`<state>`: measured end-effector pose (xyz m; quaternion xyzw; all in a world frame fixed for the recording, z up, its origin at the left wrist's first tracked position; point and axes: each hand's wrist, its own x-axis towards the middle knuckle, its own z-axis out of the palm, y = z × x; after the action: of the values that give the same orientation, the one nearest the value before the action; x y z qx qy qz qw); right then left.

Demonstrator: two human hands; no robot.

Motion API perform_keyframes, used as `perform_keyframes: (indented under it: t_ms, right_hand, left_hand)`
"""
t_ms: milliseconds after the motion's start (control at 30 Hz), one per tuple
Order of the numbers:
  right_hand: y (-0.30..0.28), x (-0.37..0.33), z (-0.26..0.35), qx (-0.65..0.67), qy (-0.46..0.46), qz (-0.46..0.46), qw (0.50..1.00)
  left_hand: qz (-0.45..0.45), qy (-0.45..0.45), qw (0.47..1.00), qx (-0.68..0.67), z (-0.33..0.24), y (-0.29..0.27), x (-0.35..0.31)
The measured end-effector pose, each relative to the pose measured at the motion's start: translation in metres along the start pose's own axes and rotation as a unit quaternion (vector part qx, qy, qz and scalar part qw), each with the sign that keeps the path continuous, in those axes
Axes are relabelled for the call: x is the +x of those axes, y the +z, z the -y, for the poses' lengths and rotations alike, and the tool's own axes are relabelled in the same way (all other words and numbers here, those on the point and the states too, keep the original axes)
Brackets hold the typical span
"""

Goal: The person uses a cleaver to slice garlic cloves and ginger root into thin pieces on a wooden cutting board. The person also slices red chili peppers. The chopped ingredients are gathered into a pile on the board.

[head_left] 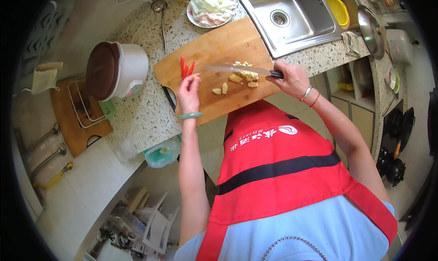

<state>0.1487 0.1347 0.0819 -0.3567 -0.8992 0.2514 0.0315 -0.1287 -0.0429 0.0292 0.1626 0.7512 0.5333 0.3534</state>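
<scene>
My right hand [292,80] is wrapped round the dark handle of a kitchen knife [246,69]. Its blade points left above the wooden cutting board [214,46], with the tip blurred. Under and beside the blade lie chopped pale pieces [246,74] that look like ginger or garlic. A few larger pale slices [224,88] rest nearer to me. At the board's left part, my left hand [188,94] has its fingers closed at the lower ends of several red chilies [185,67], which fan out away from me.
Beyond the board stands a plate [190,15] of pale sliced food, with a ladle [160,21] to its left. A steel sink [292,28] adjoins the board at the far right. On the left is a white pot with a brown lid [104,69]. A plastic bag [163,152] hangs below the counter edge.
</scene>
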Motion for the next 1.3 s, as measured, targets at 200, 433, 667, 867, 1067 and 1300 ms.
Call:
perform_keyframes:
  t_ms: [200, 433, 667, 867, 1067, 1300]
  right_hand:
    - [0.029, -0.036, 0.025, 0.221, 0.138, 0.091, 0.961]
    - [0.040, -0.054, 0.035, 0.082, 0.135, 0.110, 0.981]
    - [0.049, -0.054, 0.048, 0.014, 0.160, 0.118, 0.980]
    - [0.065, -0.044, 0.061, 0.043, 0.117, 0.114, 0.986]
    - [0.066, -0.029, 0.058, 0.132, 0.167, 0.087, 0.973]
    - [0.057, -0.039, 0.057, 0.208, 0.159, 0.094, 0.960]
  left_hand:
    - [0.027, 0.188, 0.938, 0.290, 0.047, 0.030, -0.042]
    - [-0.006, 0.265, 0.910, 0.318, 0.061, 0.024, -0.033]
    - [-0.028, 0.276, 0.896, 0.345, 0.059, 0.003, -0.027]
    - [-0.022, 0.274, 0.864, 0.421, 0.028, 0.031, -0.040]
    - [0.036, 0.319, 0.840, 0.438, 0.034, 0.048, -0.042]
    - [-0.005, 0.326, 0.909, 0.259, 0.050, 0.040, -0.060]
